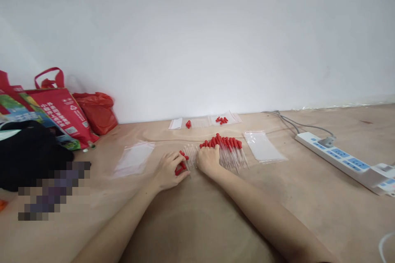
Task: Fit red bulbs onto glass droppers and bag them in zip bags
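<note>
My left hand (171,169) rests on the table with fingers curved and the thumb apart, around several loose red rubber bulbs (181,167). Just right of it lies a row of clear thin tubes (191,155) without bulbs. My right hand (208,158) is closed over the near side of a pile, its fingertips hidden beneath it; what they pinch does not show. That pile is of droppers (231,154), clear tubes with red bulbs on their far ends, fanned side by side to the right of the hand.
Clear zip bags lie at left (135,158) and right (265,146). Along the wall are another bag (176,123), more tubes (200,122) and red bulbs (221,120). A power strip (336,158) with cables stands right; red bags (66,111) and a black cloth item (33,154) sit left.
</note>
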A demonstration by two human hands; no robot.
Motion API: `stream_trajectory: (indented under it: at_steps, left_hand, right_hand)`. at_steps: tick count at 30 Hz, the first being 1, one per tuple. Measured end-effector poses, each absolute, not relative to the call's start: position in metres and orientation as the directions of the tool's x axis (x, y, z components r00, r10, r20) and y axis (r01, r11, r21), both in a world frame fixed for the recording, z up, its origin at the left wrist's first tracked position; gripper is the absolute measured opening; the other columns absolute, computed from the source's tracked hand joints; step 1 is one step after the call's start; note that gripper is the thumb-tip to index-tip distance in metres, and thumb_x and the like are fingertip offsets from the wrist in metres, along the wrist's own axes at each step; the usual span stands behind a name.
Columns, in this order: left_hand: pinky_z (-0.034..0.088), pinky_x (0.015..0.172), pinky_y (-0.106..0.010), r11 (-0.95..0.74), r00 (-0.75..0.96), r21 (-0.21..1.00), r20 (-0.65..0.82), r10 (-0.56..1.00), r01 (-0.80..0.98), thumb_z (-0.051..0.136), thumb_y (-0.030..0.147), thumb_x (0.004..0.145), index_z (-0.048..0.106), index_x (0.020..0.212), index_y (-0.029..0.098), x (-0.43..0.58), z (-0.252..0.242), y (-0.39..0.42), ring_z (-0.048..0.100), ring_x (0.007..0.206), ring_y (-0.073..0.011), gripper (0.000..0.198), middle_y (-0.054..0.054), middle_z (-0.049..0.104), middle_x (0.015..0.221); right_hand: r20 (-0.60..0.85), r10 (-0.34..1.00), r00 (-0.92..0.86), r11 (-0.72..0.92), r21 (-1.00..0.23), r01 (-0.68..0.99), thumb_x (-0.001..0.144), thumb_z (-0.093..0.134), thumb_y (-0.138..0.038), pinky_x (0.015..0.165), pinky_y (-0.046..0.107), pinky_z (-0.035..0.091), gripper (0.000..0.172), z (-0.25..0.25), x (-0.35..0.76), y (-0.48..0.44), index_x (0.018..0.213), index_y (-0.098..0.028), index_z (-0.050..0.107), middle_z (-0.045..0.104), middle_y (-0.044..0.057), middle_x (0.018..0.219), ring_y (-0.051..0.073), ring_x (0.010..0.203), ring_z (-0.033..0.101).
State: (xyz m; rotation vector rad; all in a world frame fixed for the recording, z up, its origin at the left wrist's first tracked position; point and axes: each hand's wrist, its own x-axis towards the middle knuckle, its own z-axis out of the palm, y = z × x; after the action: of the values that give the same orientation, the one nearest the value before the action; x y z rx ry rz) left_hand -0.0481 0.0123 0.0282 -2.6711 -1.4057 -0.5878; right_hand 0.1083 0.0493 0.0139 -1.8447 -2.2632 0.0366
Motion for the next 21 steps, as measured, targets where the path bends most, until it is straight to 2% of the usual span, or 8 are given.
stream_trajectory:
  at_steps: [3,5,9,14,17,21]
  left_hand:
    - [0.038,0.071,-0.033,-0.492,0.406,0.099,0.437,0.803,0.865,0.049,0.029,0.077,0.057,0.081,0.017,-0.048,0.021,0.017,0.050,0.079,-0.0201,0.015,-0.005,0.055,0.081]
    - [0.038,0.075,-0.035,-0.463,0.373,0.088,0.470,0.800,0.882,0.045,0.026,0.080,0.058,0.091,0.018,-0.049,0.016,0.022,0.050,0.085,-0.0211,0.019,-0.007,0.056,0.089]
    - [0.037,0.081,-0.039,-0.490,0.427,0.025,0.452,0.783,0.871,0.043,0.022,0.081,0.055,0.106,0.022,-0.047,0.009,0.028,0.046,0.098,-0.0235,0.028,-0.009,0.050,0.111]
    - [0.038,0.080,-0.039,-0.488,0.419,0.051,0.442,0.793,0.871,0.048,0.021,0.078,0.062,0.086,0.020,-0.043,0.006,0.030,0.048,0.094,-0.0233,0.016,-0.008,0.052,0.106]
    - [0.040,0.076,-0.037,-0.507,0.403,0.108,0.478,0.781,0.855,0.049,0.021,0.078,0.060,0.074,0.018,-0.046,0.007,0.031,0.051,0.087,-0.0213,0.012,-0.007,0.056,0.095]
    - [0.040,0.073,-0.035,-0.559,0.358,0.210,0.579,0.732,0.802,0.047,0.025,0.080,0.056,0.072,0.017,-0.047,0.010,0.031,0.052,0.078,-0.0196,0.015,-0.005,0.058,0.079]
  right_hand:
    - [0.277,0.941,-0.195,0.244,-0.156,0.957,0.076,0.042,-0.019,0.074,0.037,0.020,0.022,0.009,0.117,0.047,0.080,-0.007,0.060,0.064,0.016,0.078,0.023,0.073,0.057]
    - [0.386,0.900,-0.202,0.281,-0.159,0.947,0.077,0.041,-0.024,0.072,0.036,0.020,0.022,0.006,0.126,0.043,0.077,-0.009,0.058,0.063,0.013,0.075,0.022,0.071,0.056]
    - [0.569,0.792,-0.223,0.366,-0.149,0.919,0.078,0.041,-0.028,0.069,0.033,0.019,0.022,-0.003,0.152,0.031,0.069,-0.014,0.055,0.061,0.006,0.067,0.017,0.067,0.052]
    - [0.688,0.671,-0.276,0.473,-0.111,0.874,0.079,0.041,-0.027,0.067,0.031,0.020,0.020,-0.014,0.191,0.005,0.065,-0.016,0.051,0.056,0.002,0.062,0.013,0.060,0.048]
    - [0.687,0.662,-0.300,0.505,-0.112,0.856,0.080,0.040,-0.026,0.067,0.030,0.021,0.019,-0.017,0.209,-0.006,0.067,-0.016,0.050,0.056,0.001,0.062,0.013,0.060,0.046]
    - [0.680,0.681,-0.272,0.486,-0.140,0.863,0.082,0.040,-0.026,0.069,0.030,0.021,0.019,-0.017,0.215,-0.008,0.068,-0.016,0.048,0.056,0.001,0.064,0.014,0.061,0.047]
